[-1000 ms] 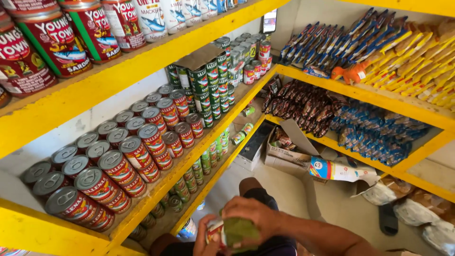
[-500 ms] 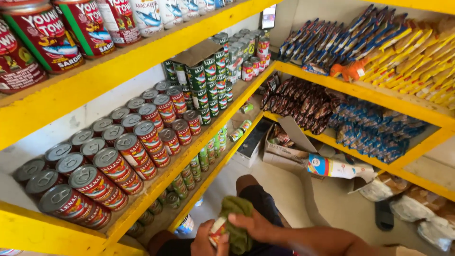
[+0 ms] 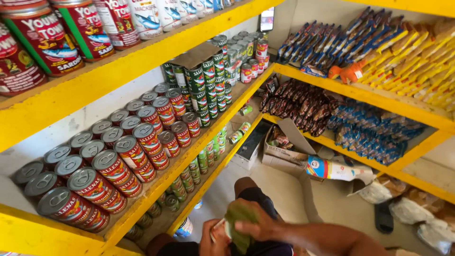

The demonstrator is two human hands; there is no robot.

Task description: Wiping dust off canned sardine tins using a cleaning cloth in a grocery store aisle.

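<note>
A green cloth [image 3: 241, 223] sits low in the view, over the person's lap, pressed against a can [image 3: 222, 228] of which only a sliver shows. The right hand [image 3: 258, 225] is closed over the cloth, fingers wrapped on it. The left hand [image 3: 213, 239] curls around the can from below. To the left, a yellow shelf [image 3: 156, 182] carries rows of red-labelled cans [image 3: 113, 166], with green-labelled cans [image 3: 204, 80] further along. Beyond the knees an open cardboard box [image 3: 284, 142] stands on the floor.
</note>
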